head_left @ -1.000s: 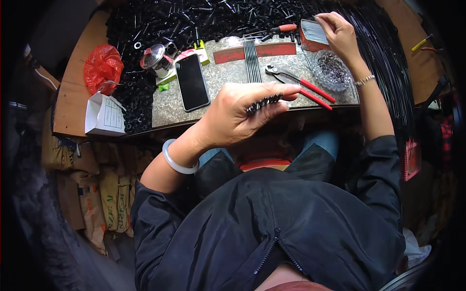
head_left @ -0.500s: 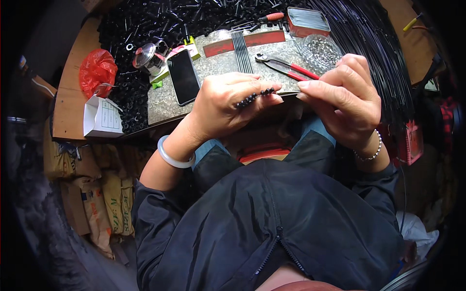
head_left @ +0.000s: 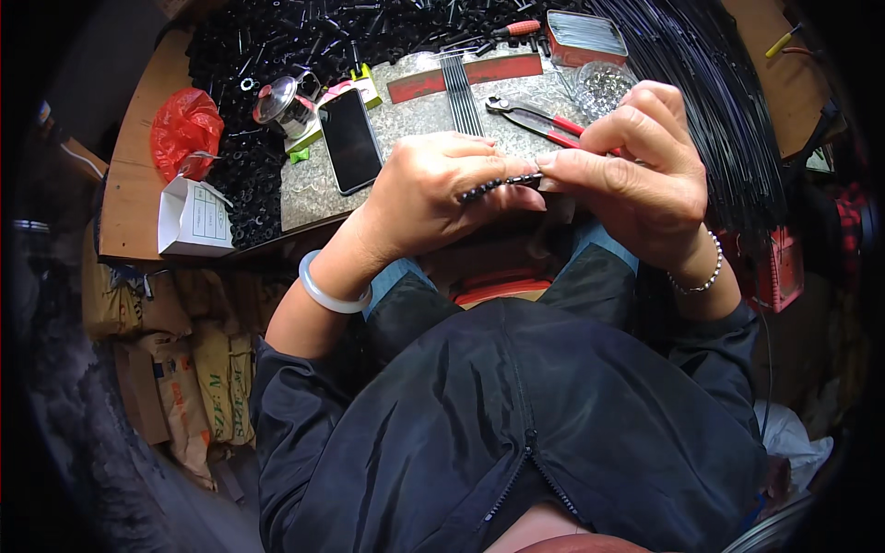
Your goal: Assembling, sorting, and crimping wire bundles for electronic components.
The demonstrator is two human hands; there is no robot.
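Observation:
My left hand (head_left: 429,189) is closed around a row of thin black rods (head_left: 486,190), whose dark ends show between thumb and fingers. My right hand (head_left: 636,170) pinches thumb and forefinger together right at the row's end, touching or almost touching it. What sits in that pinch is too small to make out. Just beyond my hands lie red-handled pincers (head_left: 530,118) and a row of thin dark rods (head_left: 459,97) across a red bar (head_left: 507,72). A clear dish of small metal pieces (head_left: 604,88) stands beyond my right hand.
A phone (head_left: 350,143) lies on the grey work board (head_left: 304,198). Left of it are a lidded metal pot (head_left: 277,103), a red plastic bag (head_left: 187,134) and a white box (head_left: 195,219). Black parts (head_left: 304,37) heap at the back; long black rods (head_left: 705,101) lie right, beside a red-sided tin (head_left: 585,39).
My right hand has moved left, bringing its pinched fingertips up against the end of the rod row. My left hand has shifted slightly to the right, still gripping the rods.

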